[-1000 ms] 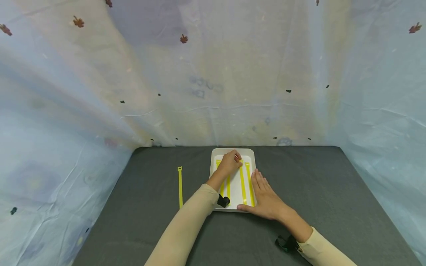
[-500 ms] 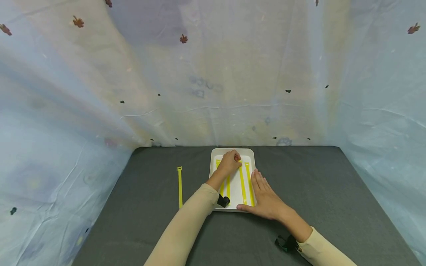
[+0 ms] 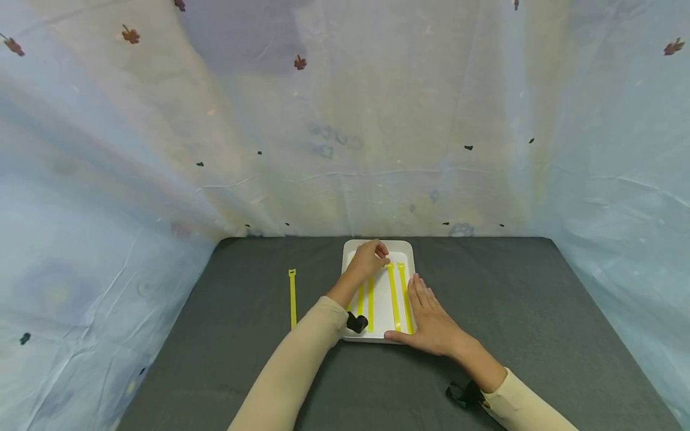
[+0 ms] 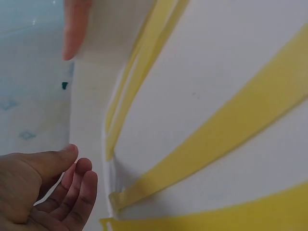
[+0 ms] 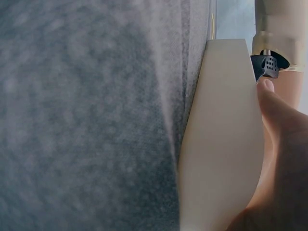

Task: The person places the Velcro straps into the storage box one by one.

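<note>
A white tray (image 3: 381, 299) holds several flat yellow straps (image 3: 395, 299) with slotted heads, laid lengthwise. My left hand (image 3: 368, 257) hovers over the tray's far part, near the head of one strap. In the left wrist view the left hand (image 4: 60, 190) has loosely bent fingers with nothing visible between them. My right hand (image 3: 435, 323) lies along the tray's right side, fingers straight and thumb over its front right corner. The right wrist view shows that hand (image 5: 288, 144) against the tray's outer wall (image 5: 221, 134). My left forearm and hand hide parts of the left straps.
Another yellow strap (image 3: 293, 296) lies on the dark grey table (image 3: 226, 335) left of the tray, partly behind the left sleeve (image 3: 302, 359). A patterned pale curtain (image 3: 345, 120) encloses the table's back and sides.
My left hand has shifted slightly left and away from the strap head, uncovering more of it. The right hand and tray stay where they were.
</note>
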The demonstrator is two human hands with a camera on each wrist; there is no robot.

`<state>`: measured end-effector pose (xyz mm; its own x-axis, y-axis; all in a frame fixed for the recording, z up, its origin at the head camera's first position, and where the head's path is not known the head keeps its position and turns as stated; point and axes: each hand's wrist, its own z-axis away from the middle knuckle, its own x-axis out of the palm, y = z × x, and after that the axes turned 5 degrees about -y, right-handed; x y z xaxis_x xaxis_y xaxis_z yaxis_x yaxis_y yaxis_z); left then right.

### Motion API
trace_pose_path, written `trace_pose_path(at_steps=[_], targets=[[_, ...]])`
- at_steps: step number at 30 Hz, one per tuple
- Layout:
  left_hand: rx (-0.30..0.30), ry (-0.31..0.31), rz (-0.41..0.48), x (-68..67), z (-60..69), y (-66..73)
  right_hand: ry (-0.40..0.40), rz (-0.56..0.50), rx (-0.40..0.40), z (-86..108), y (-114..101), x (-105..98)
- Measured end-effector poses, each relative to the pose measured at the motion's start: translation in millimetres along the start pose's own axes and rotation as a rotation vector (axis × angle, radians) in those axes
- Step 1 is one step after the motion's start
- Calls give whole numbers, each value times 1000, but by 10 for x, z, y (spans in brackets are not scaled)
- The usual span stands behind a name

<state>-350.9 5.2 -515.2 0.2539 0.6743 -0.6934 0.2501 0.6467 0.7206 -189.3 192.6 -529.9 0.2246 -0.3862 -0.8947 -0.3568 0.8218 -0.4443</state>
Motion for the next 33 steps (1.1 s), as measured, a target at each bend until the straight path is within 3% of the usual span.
trace_pose_path(at_steps=[12,23,33], targets=[[11,-25,53,-276,149,1,-17,-15,13,0,-10,-17],[51,-2,73,-538,278,-134,-30,-29,29,1,-34,-24],[29,30,78,-788,417,-292,-31,-42,23,14,-53,-42]])
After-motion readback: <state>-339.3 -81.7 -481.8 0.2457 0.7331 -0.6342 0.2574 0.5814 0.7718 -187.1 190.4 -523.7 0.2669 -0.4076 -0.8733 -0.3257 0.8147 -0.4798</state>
